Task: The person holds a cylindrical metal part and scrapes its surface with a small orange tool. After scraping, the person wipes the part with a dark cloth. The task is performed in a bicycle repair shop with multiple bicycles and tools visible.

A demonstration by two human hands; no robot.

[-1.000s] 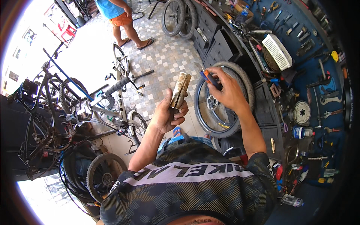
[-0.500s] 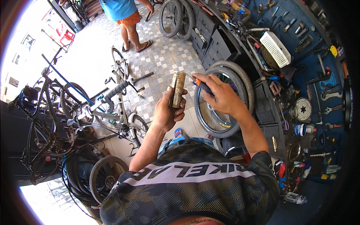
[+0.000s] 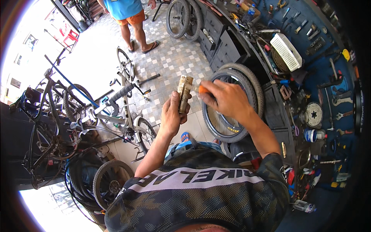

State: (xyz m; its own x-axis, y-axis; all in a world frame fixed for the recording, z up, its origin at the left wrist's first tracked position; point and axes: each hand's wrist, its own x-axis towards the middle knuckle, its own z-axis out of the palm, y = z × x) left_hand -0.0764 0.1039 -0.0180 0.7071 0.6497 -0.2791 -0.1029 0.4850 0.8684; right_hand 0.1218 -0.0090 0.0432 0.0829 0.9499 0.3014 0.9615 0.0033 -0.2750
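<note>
Left hand (image 3: 171, 116) closed round the lower part of a worn, stained metal tube (image 3: 185, 92), thumb along the near side, fingertips showing past the far side; the tube stands up out of the fist, leaning slightly right, a dark slit running down its left face. Right hand (image 3: 228, 97), just right of the tube's upper part, is curled firmly about an orange-ended tool (image 3: 203, 89), most of it hidden in the fingers. Tool's working end pale and blurred; contact with the tube cannot be told. Change: a second ago the hands stand wider apart; half a second ago the tool's thin tip is by the tube's top rim, and now the orange end sits lower, alongside the wall. Reading: attention seems to shift from the rim to the tube's side, left hand steadying, right hand working. Beyond the right hand, below it, a bicycle wheel (image 3: 233, 130); left of the grip, well apart, a pale-framed bike (image 3: 126, 107); far ahead, a person in a blue shirt (image 3: 124, 9).
</note>
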